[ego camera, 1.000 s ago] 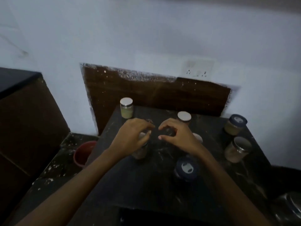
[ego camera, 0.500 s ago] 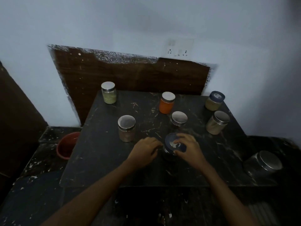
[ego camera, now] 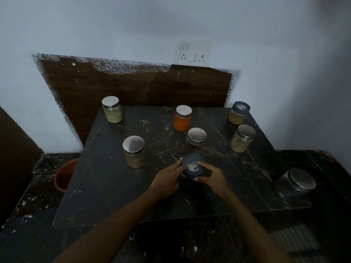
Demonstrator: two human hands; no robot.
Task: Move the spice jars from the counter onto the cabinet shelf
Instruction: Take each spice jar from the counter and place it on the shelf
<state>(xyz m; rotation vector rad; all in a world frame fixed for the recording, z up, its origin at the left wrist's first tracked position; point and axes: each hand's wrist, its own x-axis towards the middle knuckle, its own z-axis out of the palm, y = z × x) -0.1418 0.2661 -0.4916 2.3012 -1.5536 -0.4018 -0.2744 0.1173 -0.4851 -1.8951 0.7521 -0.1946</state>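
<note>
Several spice jars stand on a black marble counter [ego camera: 106, 186]. Both my hands hold a dark jar with a blue lid [ego camera: 192, 166] near the counter's middle front: my left hand [ego camera: 167, 179] grips its left side and my right hand [ego camera: 213, 179] its right side. Behind it are a dark jar with a steel lid [ego camera: 197, 137], an orange jar [ego camera: 182, 118], a green jar [ego camera: 112, 109], a brown jar [ego camera: 134, 151], a blue-lidded jar [ego camera: 239, 112] and a yellowish jar [ego camera: 242, 138]. No cabinet shelf shows.
A larger steel-lidded jar [ego camera: 295, 184] sits at the counter's right front corner. A red bucket [ego camera: 63, 176] stands on the floor to the left. A brown board [ego camera: 133, 86] and a socket plate [ego camera: 193, 52] are on the wall behind.
My hands left the brown jar and the far jars, drew back toward me, and closed around the blue-lidded jar. The camera view pulled back and tilted down, showing more of the counter.
</note>
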